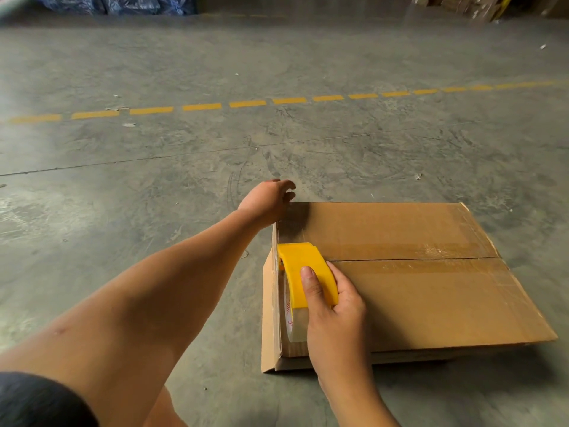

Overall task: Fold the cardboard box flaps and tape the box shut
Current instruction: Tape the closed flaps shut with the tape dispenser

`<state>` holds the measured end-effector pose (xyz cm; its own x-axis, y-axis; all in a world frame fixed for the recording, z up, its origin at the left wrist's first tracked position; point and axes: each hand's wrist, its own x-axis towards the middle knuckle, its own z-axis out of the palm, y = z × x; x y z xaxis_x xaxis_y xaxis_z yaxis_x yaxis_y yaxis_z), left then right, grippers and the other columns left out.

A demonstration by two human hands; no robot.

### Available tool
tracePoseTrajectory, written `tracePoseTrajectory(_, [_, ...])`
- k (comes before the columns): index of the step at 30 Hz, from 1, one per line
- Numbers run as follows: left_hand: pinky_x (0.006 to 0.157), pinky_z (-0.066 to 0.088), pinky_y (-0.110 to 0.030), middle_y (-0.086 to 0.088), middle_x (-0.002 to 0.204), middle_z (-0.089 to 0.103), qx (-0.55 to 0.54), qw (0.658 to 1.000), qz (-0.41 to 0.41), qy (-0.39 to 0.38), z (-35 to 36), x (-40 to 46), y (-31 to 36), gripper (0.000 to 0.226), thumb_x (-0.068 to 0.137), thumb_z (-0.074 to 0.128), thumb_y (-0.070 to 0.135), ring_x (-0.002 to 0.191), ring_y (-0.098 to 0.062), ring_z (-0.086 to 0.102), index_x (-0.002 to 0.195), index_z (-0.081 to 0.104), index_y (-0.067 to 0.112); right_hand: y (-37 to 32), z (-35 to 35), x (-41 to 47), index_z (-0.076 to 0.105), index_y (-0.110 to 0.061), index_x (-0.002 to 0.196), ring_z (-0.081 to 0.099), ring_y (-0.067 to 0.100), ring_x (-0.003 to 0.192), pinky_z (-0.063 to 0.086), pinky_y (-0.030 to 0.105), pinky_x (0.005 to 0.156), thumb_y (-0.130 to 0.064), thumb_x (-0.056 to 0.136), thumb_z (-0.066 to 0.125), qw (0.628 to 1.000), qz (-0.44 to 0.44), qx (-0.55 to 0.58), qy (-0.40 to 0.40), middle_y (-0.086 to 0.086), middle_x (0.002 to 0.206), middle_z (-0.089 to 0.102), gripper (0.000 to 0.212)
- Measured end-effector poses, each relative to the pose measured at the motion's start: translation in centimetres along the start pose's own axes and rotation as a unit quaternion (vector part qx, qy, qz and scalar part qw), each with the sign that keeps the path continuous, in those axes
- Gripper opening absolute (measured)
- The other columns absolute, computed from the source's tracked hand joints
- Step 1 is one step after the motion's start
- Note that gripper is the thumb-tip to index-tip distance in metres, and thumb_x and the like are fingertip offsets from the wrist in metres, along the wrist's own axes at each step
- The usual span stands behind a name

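Note:
A flat brown cardboard box [431,297] lies on the concrete floor, its two top flaps folded down and meeting at a centre seam with old tape marks along it. My right hand [334,309] grips a yellow tape dispenser [303,269] holding a roll of clear tape, set at the box's left edge where the seam ends. My left hand [268,200] rests on the far left corner of the box, fingers curled over the edge. Clear tape runs down the left side wall under the dispenser.
Grey concrete floor [154,180] surrounds the box. A dashed yellow line [246,103] crosses the floor beyond it. Blue wrapped bundles [117,4] sit at the far left and stacked cardboard [468,6] at the far right.

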<state>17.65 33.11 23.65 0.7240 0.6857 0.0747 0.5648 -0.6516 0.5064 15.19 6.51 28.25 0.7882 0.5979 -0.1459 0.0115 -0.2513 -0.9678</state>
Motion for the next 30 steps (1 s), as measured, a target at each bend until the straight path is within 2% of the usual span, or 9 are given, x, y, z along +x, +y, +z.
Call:
tracePoseTrajectory(3, [0.115, 0.032, -0.049, 0.002, 0.16, 0.034, 0.062, 0.985, 0.142, -0.078, 0.4, -0.8, 0.5, 0.048, 0.106, 0.034, 0.044, 0.144, -0.023, 0.036, 0.153, 0.035, 0.035, 0.0, 0.0, 0.1, 0.058, -0.033, 0.133, 0.063, 0.005, 0.107, 0.056, 0.035, 0.092, -0.084, 0.071, 0.05, 1.0, -0.002, -0.008, -0.001, -0.019, 0.119, 0.065, 0.081])
tracePoseTrajectory(5, [0.121, 0.015, -0.051, 0.008, 0.167, 0.014, 0.116, 0.966, 0.159, -0.169, 1.3, -1.2, 0.3, 0.054, 0.105, 0.022, 0.053, 0.153, -0.018, 0.013, 0.158, 0.017, 0.04, -0.2, -0.2, 0.2, 0.056, -0.032, 0.135, 0.062, 0.004, 0.108, 0.055, 0.031, 0.092, -0.079, 0.071, 0.05, 1.0, -0.004, -0.014, -0.01, -0.018, 0.122, 0.064, 0.08])
tracePoseTrajectory(7, [0.122, 0.01, -0.052, 0.011, 0.168, 0.003, 0.126, 0.961, 0.148, -0.194, 2.0, -1.2, -0.1, 0.057, 0.103, 0.016, 0.058, 0.154, -0.018, 0.002, 0.158, 0.006, 0.044, -0.5, -0.3, 0.3, 0.054, -0.032, 0.138, 0.06, 0.003, 0.109, 0.053, 0.027, 0.091, -0.076, 0.069, 0.049, 0.999, -0.008, -0.021, -0.024, -0.018, 0.125, 0.062, 0.082])
tracePoseTrajectory(11, [0.122, 0.01, -0.052, 0.01, 0.168, 0.0, 0.151, 0.958, 0.141, -0.2, 1.9, -1.2, 0.1, 0.059, 0.101, 0.012, 0.064, 0.154, -0.022, 0.002, 0.156, 0.0, 0.048, -0.8, -1.2, -0.2, 0.043, -0.035, 0.146, 0.054, 0.004, 0.116, 0.043, 0.018, 0.089, -0.067, 0.075, 0.05, 0.997, -0.006, -0.053, -0.05, -0.017, 0.137, 0.054, 0.078])
tracePoseTrajectory(15, [0.122, 0.007, -0.053, 0.009, 0.168, -0.002, 0.16, 0.956, 0.125, -0.211, 1.5, -0.9, 0.5, 0.06, 0.099, 0.011, 0.066, 0.154, -0.023, 0.001, 0.155, -0.003, 0.049, -0.9, -3.2, -2.3, 0.048, -0.048, 0.135, 0.053, -0.021, 0.097, 0.044, 0.001, 0.071, -0.067, 0.072, 0.051, 0.998, 0.004, -0.06, -0.033, -0.042, 0.111, 0.05, 0.066])
tracePoseTrajectory(18, [0.123, 0.004, -0.052, 0.009, 0.168, -0.005, 0.168, 0.954, 0.117, -0.218, 1.3, -1.0, 0.8, 0.062, 0.099, 0.01, 0.068, 0.154, -0.023, -0.002, 0.155, -0.005, 0.049, -0.5, -3.7, -4.9, 0.044, -0.064, 0.117, 0.055, -0.019, 0.094, 0.047, 0.007, 0.069, -0.07, 0.069, 0.05, 0.997, 0.032, -0.062, -0.024, -0.05, 0.096, 0.052, 0.049])
tracePoseTrajectory(21, [0.123, 0.004, -0.053, 0.009, 0.168, -0.006, 0.175, 0.954, 0.11, -0.218, 1.2, -1.5, 1.1, 0.063, 0.097, 0.009, 0.07, 0.154, -0.023, -0.003, 0.155, -0.006, 0.049, 0.1, -3.6, -6.2, 0.043, -0.066, 0.113, 0.053, -0.022, 0.095, 0.049, 0.01, 0.069, -0.07, 0.068, 0.049, 0.998, 0.021, -0.053, -0.013, -0.059, 0.095, 0.046, 0.046])
tracePoseTrajectory(25, [0.121, -0.001, -0.057, 0.006, 0.167, -0.009, 0.206, 0.949, 0.102, -0.215, 0.8, -2.5, 2.0, 0.064, 0.098, 0.009, 0.068, 0.154, -0.02, -0.008, 0.156, -0.007, 0.046, 0.4, -3.4, -6.8, 0.049, -0.059, 0.115, 0.054, -0.022, 0.096, 0.045, 0.002, 0.069, -0.065, 0.073, 0.052, 0.999, 0.001, -0.03, -0.015, -0.05, 0.096, 0.056, 0.043])
tracePoseTrajectory(30, [0.123, 0.002, -0.052, 0.001, 0.168, 0.0, 0.247, 0.947, 0.141, -0.147, 0.3, -4.5, 3.8, 0.059, 0.105, 0.022, 0.054, 0.154, -0.019, -0.001, 0.16, 0.009, 0.034, 0.8, -3.6, -6.9, 0.053, -0.046, 0.125, 0.056, -0.018, 0.098, 0.048, 0.004, 0.074, -0.06, 0.078, 0.054, 0.999, -0.004, -0.033, -0.027, -0.036, 0.11, 0.056, 0.048])
